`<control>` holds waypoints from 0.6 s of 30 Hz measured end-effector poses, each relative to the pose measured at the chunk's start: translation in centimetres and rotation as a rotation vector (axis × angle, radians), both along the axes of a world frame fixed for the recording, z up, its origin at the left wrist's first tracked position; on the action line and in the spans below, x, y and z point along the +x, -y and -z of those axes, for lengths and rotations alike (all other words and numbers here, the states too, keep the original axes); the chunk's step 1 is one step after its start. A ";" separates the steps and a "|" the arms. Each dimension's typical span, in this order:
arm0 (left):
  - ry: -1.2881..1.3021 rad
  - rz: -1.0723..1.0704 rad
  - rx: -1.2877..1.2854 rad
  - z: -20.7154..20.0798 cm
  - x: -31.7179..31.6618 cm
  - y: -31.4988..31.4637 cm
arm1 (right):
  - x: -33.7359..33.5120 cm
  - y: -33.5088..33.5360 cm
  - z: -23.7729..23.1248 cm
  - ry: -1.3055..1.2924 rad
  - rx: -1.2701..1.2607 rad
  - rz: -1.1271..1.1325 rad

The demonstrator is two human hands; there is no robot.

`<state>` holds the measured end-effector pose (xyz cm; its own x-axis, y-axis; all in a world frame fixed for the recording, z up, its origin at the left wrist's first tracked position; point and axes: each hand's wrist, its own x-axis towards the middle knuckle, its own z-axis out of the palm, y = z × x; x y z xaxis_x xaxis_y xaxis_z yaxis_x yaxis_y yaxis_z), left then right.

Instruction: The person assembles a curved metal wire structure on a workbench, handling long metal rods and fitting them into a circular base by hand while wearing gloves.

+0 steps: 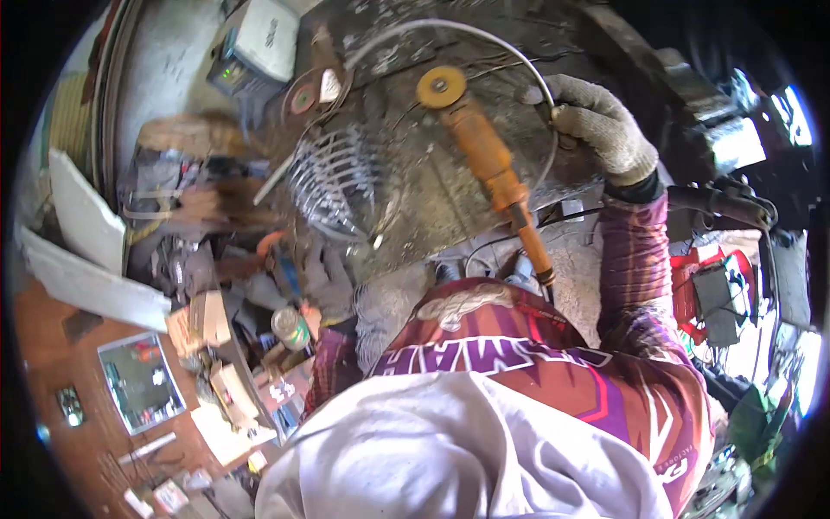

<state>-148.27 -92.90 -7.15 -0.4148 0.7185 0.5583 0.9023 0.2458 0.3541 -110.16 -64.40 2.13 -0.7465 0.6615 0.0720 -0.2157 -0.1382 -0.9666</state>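
Observation:
My gloved right hand [601, 125] is closed on the end of a thin curved metal rod [450, 24], which arcs over the dark metal workbench [424, 199]. Beneath that arc lies an orange angle grinder [484, 151] with a yellow disc, its handle end reaching past the bench's near edge. My gloved left hand [327, 278] is low at the bench's near left, just below a cage-like piece of bent metal wire [337, 182]. Its fingers are too unclear to show whether they grip anything.
A second grinder [303, 97] with a reddish disc rests at the far left of the bench, near a pale box-shaped machine [259, 43]. Pale boards [86, 208] lean at left. A jar [290, 329] and cartons [207, 320] stand lower left; a red crate [692, 294] is at right.

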 end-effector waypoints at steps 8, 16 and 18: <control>0.385 0.125 0.104 -8.7 1.3 -0.3 | -10.6 2.1 1.3 0.118 0.817 -0.433; 0.762 0.061 -0.230 -4.4 -4.2 1.9 | -20.7 4.4 4.1 0.489 0.694 -0.267; 0.737 0.060 -0.158 -1.3 -5.7 2.5 | -21.1 5.7 3.6 0.674 0.697 -0.182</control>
<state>-153.95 -95.42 -5.81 -0.5986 0.8001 0.0403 0.4590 0.3013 0.8358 -131.28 -70.08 -1.44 -0.8605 0.5039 -0.0756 0.3783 0.5322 -0.7574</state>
